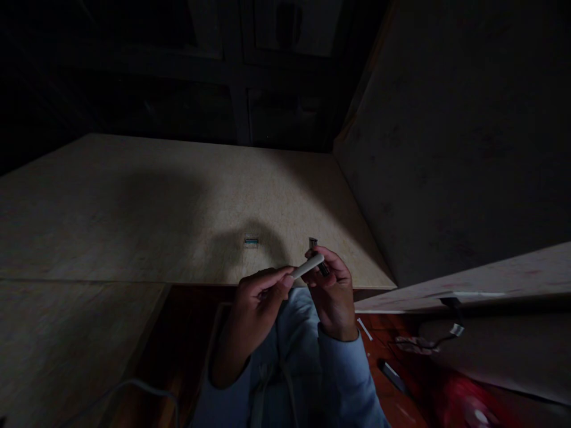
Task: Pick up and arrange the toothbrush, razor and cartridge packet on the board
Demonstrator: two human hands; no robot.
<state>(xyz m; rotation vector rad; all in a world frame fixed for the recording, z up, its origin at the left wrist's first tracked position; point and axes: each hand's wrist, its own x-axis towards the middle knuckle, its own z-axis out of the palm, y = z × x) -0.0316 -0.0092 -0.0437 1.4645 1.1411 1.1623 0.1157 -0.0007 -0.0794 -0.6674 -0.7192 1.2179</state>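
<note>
My left hand [263, 297] is closed in a pinch on a slim white stick [307, 267] with a rounded end. The stick slants up to the right, and its far end crosses in front of my right hand [331, 285]. The right fingers are wrapped round a small dark razor-like thing [323, 269], its short crosspiece pointing away from me. Dim light and the fingers hide much of it. On the table beyond my hands lies a small clear-edged piece with a blue strip [251, 241], apart from both hands.
The pale table [169, 208] meets a patterned upright panel [446, 148] on the right. Dark window frames stand behind. On the reddish floor are a white strip [364, 329], a dark flat object [392, 376] and a cable [441, 342]. Another cable [143, 385] curves at lower left.
</note>
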